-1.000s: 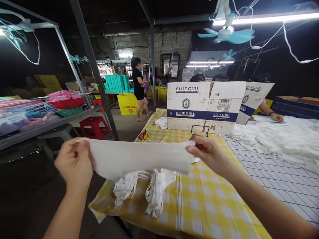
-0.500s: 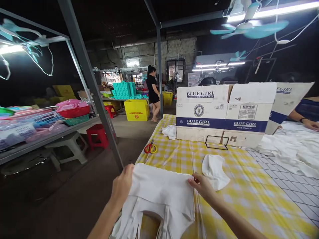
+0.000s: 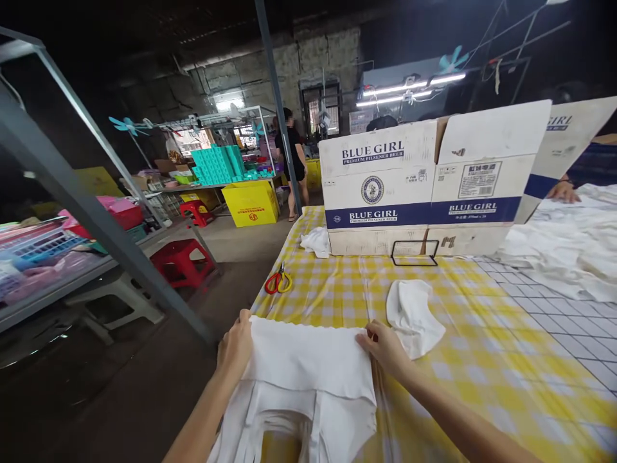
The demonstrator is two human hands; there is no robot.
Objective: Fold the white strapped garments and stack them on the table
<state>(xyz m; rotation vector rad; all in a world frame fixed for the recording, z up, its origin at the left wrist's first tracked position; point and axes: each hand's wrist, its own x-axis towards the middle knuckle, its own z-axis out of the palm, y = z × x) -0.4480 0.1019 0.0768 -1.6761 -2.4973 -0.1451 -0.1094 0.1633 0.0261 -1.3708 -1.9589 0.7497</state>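
Observation:
Stretched between my two hands is a white cloth garment (image 3: pixel 308 360) with a straight, slightly wavy top edge, a seam across it and strap-like strips below. My left hand (image 3: pixel 237 344) grips its upper left corner, fingers closed. At the upper right corner my right hand (image 3: pixel 384 347) pinches the edge between thumb and fingers. The lower part hangs or lies toward me and runs out of view. Just beyond my right hand a smaller folded white cloth piece (image 3: pixel 414 318) lies on the yellow checked tablecloth (image 3: pixel 463 360).
Red-and-yellow-handled scissors (image 3: pixel 278 280) lie near the table's left edge. A Blue Girl carton (image 3: pixel 380 193) stands at the back, with a black wire stand (image 3: pixel 414 253) before it. Behind it, a co-worker's hand (image 3: pixel 563 191) rests by heaped white cloth (image 3: pixel 569 251). A metal post (image 3: pixel 120 257) rises at left.
My view has tilted down and shifted slightly. The garment's top edge is pulled straighter and it lies flatter. The co-worker's hand at right has moved, and the standing person in back has turned.

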